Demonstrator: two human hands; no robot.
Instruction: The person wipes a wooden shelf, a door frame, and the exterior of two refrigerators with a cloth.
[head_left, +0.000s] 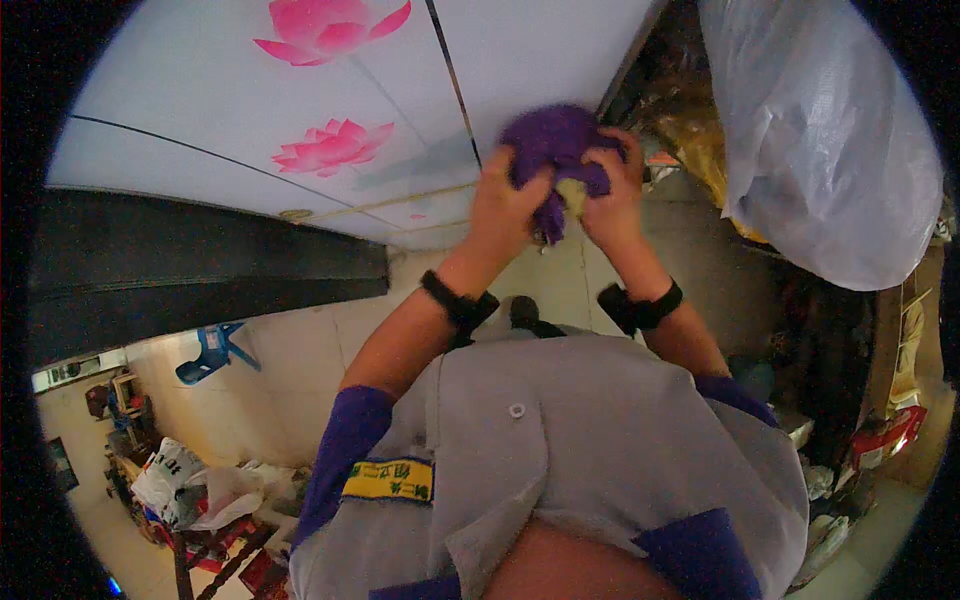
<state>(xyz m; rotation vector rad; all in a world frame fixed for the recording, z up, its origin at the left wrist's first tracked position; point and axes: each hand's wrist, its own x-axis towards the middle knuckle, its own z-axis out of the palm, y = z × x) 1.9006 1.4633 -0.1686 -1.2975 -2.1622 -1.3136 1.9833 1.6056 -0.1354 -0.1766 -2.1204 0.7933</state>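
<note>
A bunched purple cloth (551, 142) is held up in front of me by both hands, slightly blurred. My left hand (506, 195) grips its left side, with the thumb pressed towards the middle. On the other side my right hand (619, 180) has its fingers curled into the folds. A pale yellow patch (572, 193) shows between the hands; I cannot tell whether it is part of the cloth. Just beyond the cloth is a glossy white panel (525, 52) with pink lotus prints (334, 146) and dark seams.
A large translucent plastic bag (832, 150) bulges at the upper right, above dark shelving. A long black surface (202, 262) juts in from the left. A blue plastic stool (214, 352) stands on the tiled floor (300, 375). Plastic bags (202, 487) are piled at lower left.
</note>
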